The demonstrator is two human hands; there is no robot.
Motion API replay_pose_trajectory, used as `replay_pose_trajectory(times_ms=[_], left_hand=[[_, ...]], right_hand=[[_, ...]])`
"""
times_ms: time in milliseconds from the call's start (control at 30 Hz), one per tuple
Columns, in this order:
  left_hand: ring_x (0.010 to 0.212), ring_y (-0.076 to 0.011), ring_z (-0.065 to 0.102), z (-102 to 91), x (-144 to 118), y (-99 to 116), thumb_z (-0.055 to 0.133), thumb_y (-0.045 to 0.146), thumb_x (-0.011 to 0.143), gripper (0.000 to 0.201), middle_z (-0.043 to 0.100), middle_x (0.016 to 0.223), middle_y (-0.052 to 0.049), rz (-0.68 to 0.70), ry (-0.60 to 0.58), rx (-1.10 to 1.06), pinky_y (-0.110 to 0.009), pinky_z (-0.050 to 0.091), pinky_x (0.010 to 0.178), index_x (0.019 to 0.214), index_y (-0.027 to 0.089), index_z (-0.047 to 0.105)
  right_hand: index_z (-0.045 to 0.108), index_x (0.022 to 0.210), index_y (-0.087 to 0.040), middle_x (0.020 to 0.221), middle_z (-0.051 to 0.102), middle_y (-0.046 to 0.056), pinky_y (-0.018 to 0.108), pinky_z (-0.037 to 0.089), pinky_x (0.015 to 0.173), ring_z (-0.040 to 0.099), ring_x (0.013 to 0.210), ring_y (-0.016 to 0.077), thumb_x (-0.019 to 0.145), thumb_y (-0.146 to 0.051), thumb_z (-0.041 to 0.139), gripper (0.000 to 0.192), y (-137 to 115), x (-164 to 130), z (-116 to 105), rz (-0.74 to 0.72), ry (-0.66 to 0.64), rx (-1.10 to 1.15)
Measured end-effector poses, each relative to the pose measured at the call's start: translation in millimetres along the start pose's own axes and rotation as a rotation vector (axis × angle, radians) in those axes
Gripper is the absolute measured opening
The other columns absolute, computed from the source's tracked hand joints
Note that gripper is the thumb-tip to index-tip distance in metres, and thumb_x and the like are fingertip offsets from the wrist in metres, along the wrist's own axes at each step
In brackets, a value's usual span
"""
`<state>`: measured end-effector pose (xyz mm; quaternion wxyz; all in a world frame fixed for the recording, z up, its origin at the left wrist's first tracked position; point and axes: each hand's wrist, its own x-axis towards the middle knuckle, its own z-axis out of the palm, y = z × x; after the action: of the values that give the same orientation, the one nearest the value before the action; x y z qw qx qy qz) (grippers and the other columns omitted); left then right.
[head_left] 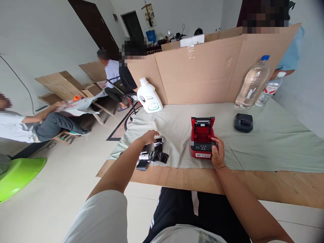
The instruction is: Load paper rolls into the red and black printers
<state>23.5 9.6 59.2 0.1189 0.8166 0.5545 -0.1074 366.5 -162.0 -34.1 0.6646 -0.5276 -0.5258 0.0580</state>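
My right hand grips the open red label printer on the cloth; my left hand rests loosely curled over the black-wrapped paper rolls at the table's left edge.

A white jug stands at the far left of the table, on a pale green cloth, before a cardboard screen. Two clear bottles lean at the far right, a small black device near them. Other people sit on the left by wooden boards.
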Motion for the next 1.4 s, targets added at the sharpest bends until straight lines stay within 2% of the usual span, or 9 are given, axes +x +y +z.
replay_pose_trajectory(times_ms=[100,267,467,567,667,867,1000,1200,1400], left_hand=[[0.108,-0.0253,0.06,11.3,10,12,0.061,0.012,0.061,0.048,0.065,0.116,-0.006,0.11,-0.087,0.022,-0.029,0.047,0.09,0.109,0.02,0.065],[0.105,-0.0276,0.06,19.8,13,22,0.059,0.009,0.054,0.048,0.067,0.11,-0.008,0.079,-0.042,0.011,-0.032,0.048,0.088,0.1,0.019,0.065],[0.084,-0.0211,0.063,-21.7,4,36,0.054,0.016,0.056,0.037,0.066,0.087,-0.004,0.121,-0.08,-0.637,-0.029,0.05,0.074,0.092,0.016,0.059],[0.077,-0.0176,0.061,-44.5,-4,63,0.055,0.021,0.056,0.037,0.062,0.081,-0.001,0.213,-0.197,-0.949,-0.028,0.049,0.069,0.093,0.016,0.057],[0.073,-0.0151,0.058,-56.6,-15,102,0.064,0.023,0.055,0.043,0.059,0.081,0.0,0.321,-0.318,-1.016,-0.026,0.047,0.064,0.097,0.017,0.057],[0.077,-0.015,0.058,-52.9,-19,179,0.072,0.033,0.066,0.041,0.061,0.088,-0.002,0.555,-0.466,-0.887,-0.026,0.046,0.066,0.1,0.016,0.058],[0.092,-0.0188,0.061,-44.1,0,216,0.066,0.027,0.073,0.032,0.065,0.1,-0.004,0.649,-0.248,-0.685,-0.03,0.048,0.081,0.102,0.015,0.06],[0.103,-0.0253,0.062,-26.8,22,245,0.065,0.024,0.075,0.042,0.066,0.113,-0.008,0.516,0.008,-0.118,-0.036,0.045,0.091,0.115,0.017,0.056],[0.1,-0.0268,0.064,-11.5,28,256,0.063,0.026,0.077,0.027,0.071,0.102,-0.008,0.431,0.023,0.119,-0.04,0.041,0.095,0.103,0.019,0.061]], right_hand=[[0.059,0.112,-0.02,0.129,0.054,0.011,0.052,0.036,0.104,0.05,0.12,0.027,0.091,-0.043,0.042,0.035,0,0,0,-0.007,-0.005,0.0],[0.059,0.112,-0.021,0.129,0.054,0.011,0.052,0.037,0.104,0.05,0.12,0.0266,0.091,-0.042,0.042,0.035,2,-1,0,-0.006,-0.003,-0.002],[0.058,0.113,-0.02,0.129,0.054,0.011,0.052,0.037,0.104,0.049,0.121,0.0262,0.091,-0.04,0.044,0.033,1,0,0,-0.014,-0.01,-0.005],[0.059,0.112,-0.021,0.128,0.055,0.011,0.052,0.038,0.104,0.049,0.121,0.0263,0.091,-0.04,0.044,0.032,0,0,-1,-0.005,-0.012,-0.012],[0.058,0.112,-0.022,0.13,0.054,0.011,0.052,0.039,0.103,0.049,0.121,0.0262,0.091,-0.039,0.046,0.03,-4,0,-1,0.013,-0.016,-0.028],[0.049,0.124,-0.022,0.131,0.052,0.013,0.051,0.045,0.095,0.05,0.117,0.0281,0.084,-0.041,0.059,0.045,-17,2,-4,-0.055,0.02,-0.12],[0.047,0.128,-0.023,0.131,0.05,0.014,0.051,0.046,0.094,0.05,0.117,0.0292,0.08,-0.037,0.064,0.053,-25,5,-7,-0.173,0.056,-0.188],[0.068,0.091,-0.025,0.12,0.055,0.006,0.047,0.045,0.095,0.05,0.111,0.0255,0.08,-0.026,0.061,0.013,-30,7,-11,-0.307,0.002,-0.226],[0.069,0.089,-0.026,0.1,0.066,0.004,0.047,0.044,0.096,0.053,0.107,0.0253,0.08,-0.028,0.057,0.015,-33,7,-12,-0.29,-0.091,-0.218]])
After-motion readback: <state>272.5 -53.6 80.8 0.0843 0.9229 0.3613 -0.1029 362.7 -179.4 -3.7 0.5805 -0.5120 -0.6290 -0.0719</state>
